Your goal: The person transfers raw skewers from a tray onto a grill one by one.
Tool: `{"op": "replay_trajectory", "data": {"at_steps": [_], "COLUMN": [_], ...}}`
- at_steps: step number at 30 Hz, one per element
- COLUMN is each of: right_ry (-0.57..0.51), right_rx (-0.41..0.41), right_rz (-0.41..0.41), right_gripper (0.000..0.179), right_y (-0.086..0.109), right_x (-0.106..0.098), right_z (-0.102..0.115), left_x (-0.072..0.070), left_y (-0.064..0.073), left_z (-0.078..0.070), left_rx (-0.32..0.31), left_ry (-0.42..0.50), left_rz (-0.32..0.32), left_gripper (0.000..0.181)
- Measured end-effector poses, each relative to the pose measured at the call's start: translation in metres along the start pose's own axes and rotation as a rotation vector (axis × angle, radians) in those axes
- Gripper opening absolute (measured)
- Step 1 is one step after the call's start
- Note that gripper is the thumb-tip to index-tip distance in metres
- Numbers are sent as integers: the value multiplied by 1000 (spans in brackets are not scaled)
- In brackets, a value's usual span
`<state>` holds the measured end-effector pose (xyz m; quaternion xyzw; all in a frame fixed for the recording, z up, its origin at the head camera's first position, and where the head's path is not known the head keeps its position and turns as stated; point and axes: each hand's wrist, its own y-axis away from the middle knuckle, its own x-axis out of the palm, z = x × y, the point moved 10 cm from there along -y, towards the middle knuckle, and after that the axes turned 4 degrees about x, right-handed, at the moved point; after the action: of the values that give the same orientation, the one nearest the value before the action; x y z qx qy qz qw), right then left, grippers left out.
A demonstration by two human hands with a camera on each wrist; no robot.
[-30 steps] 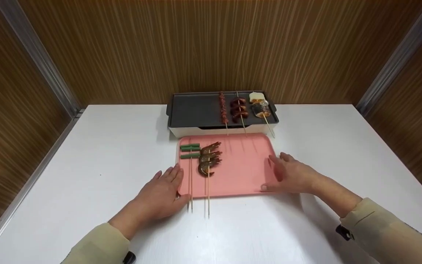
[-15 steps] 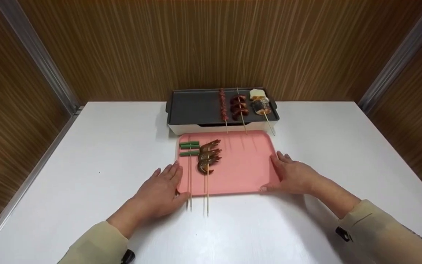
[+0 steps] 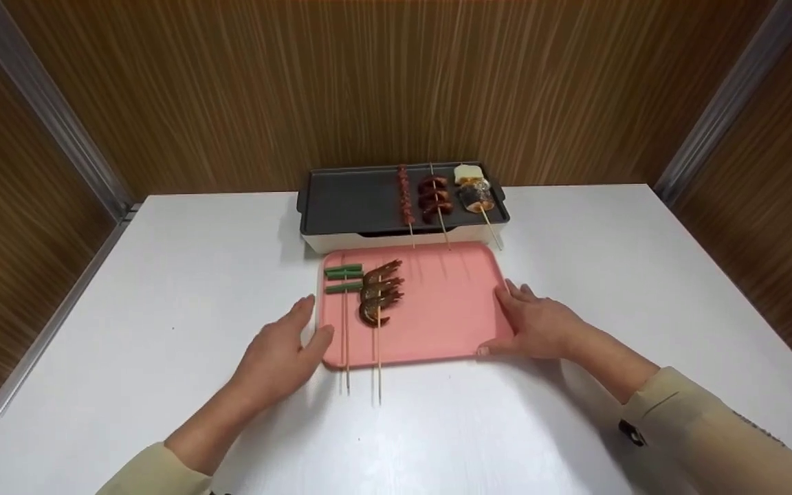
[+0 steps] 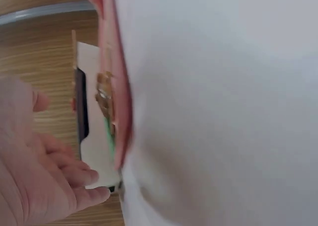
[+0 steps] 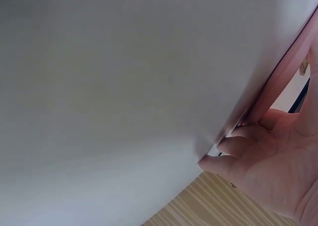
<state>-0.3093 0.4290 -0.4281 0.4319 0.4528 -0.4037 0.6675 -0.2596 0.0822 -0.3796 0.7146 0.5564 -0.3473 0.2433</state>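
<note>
A pink tray point(image 3: 437, 309) lies on the white table. Its left half bears a skewer of green vegetable sticks point(image 3: 344, 278) and a skewer of shrimp point(image 3: 380, 294), their wooden sticks passing over the front rim. My left hand point(image 3: 279, 354) is raised beside the tray's left edge, holding nothing, with thumb and fingers spread apart. At the opposite side, my right hand point(image 3: 540, 323) rests against the front right corner, its thumb by the front rim and its fingers along the side. In the right wrist view its fingertips point(image 5: 233, 145) reach down to the table beside the tray point(image 5: 280, 82).
Directly behind the tray stands a white grill with a dark plate point(image 3: 351, 203). On its right half lie a thin red meat skewer point(image 3: 405, 196), a skewer of dark glazed pieces point(image 3: 435, 196) and a thick skewer with a white block point(image 3: 476, 189). Wood-grained panels point(image 3: 396, 82) enclose the table.
My left hand has come away from the tray's left edge and lifted. The right hand stays at the right corner. The whole view has shifted slightly; tray and skewers keep their places.
</note>
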Motion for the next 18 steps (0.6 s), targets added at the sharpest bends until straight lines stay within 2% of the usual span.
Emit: {"op": "replay_trajectory", "data": {"at_steps": [3, 5, 7, 11, 14, 18], "right_ry": [6, 9, 13, 13, 14, 12], "right_rx": [-6, -8, -10, -10, -11, -17], "right_rz": [0, -1, 2, 10, 15, 15], "right_gripper": [128, 128, 128, 128, 127, 127], "right_y": [-1, -1, -1, -1, -2, -2], "right_x": [1, 0, 0, 0, 1, 1], "right_z": [0, 0, 0, 0, 1, 2], "left_x": [-8, -7, -1, 17, 29, 39], "left_y": [6, 8, 11, 21, 29, 32], "left_z": [4, 8, 13, 25, 31, 33], "left_rx": [-102, -169, -242, -406, -504, -535], "left_ry": [193, 325, 459, 710, 850, 958], "left_rz": [-42, -32, 3, 119, 200, 246], "left_gripper": [66, 63, 59, 50, 43, 40]}}
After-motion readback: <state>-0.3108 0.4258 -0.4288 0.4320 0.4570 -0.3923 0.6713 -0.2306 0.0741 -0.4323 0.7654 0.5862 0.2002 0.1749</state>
